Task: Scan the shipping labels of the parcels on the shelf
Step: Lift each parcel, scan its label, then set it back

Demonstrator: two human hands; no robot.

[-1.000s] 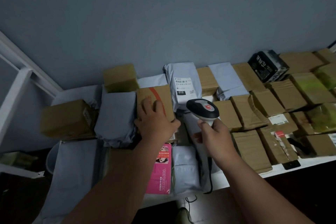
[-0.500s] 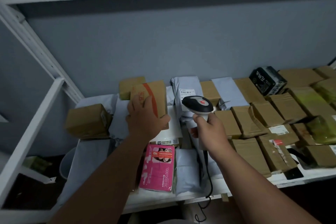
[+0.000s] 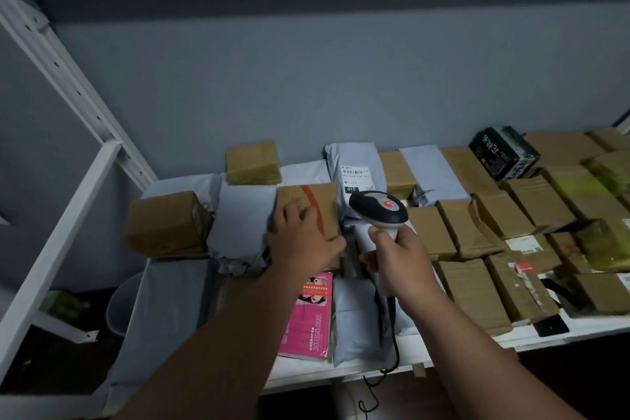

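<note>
Left hand [image 3: 301, 237] spread flat on the brown box [image 3: 312, 206] with the orange stripe, fingers fairly straight across its top, thumb toward the near right edge; pressing or steadying rather than wrapping round. Right hand [image 3: 397, 261] clamped round the grip of the scanner [image 3: 378, 211], head of it raised and tilted forward, cord [image 3: 392, 351] trailing down past the shelf edge [image 3: 409, 356].

Just beyond the scanner head, a grey mailer bag [image 3: 353, 168] lying flat with its white label [image 3: 355, 177] facing up, barcode plain to see. No label showing on the visible top of the striped box. Further out: more brown boxes to the right in rows, a pink package [image 3: 308, 320] near the front edge, a black box [image 3: 504, 152] at the back right.

Step in hand, most likely: handling the striped box to find its label, scanner held ready. Next move probably calls for turning or tipping that box until a barcode faces up, then aiming the scanner head squarely at it; or else pointing straight at the grey bag's label, already exposed.
</note>
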